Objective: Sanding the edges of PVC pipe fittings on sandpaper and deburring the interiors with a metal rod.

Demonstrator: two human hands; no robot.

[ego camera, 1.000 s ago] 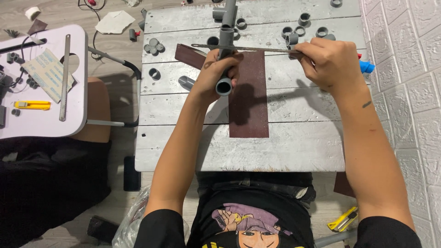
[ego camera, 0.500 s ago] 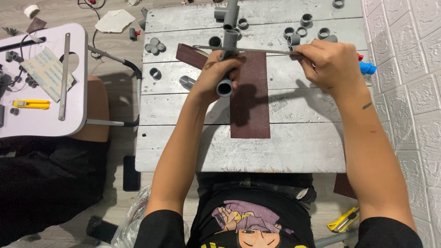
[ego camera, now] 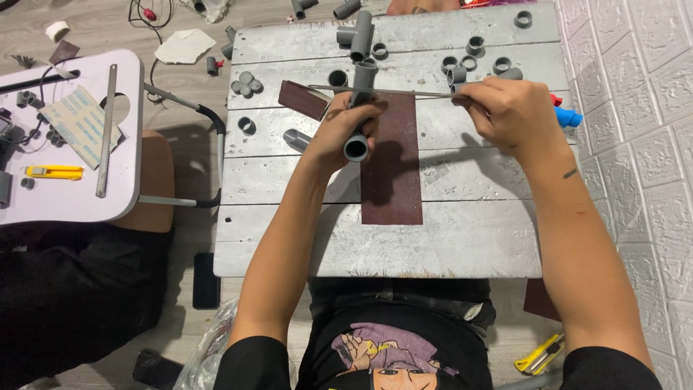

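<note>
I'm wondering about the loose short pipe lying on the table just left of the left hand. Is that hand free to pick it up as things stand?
Probably not: the left hand is wrapped around the grey pipe being cut, though the short pipe lies unobstructed beside it.

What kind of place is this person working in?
Probably a makeshift home workshop for pipe work. The left hand grips a grey plastic pipe, the right hand a thin metal blade across it, above sandpaper on a worn plank table.
</note>
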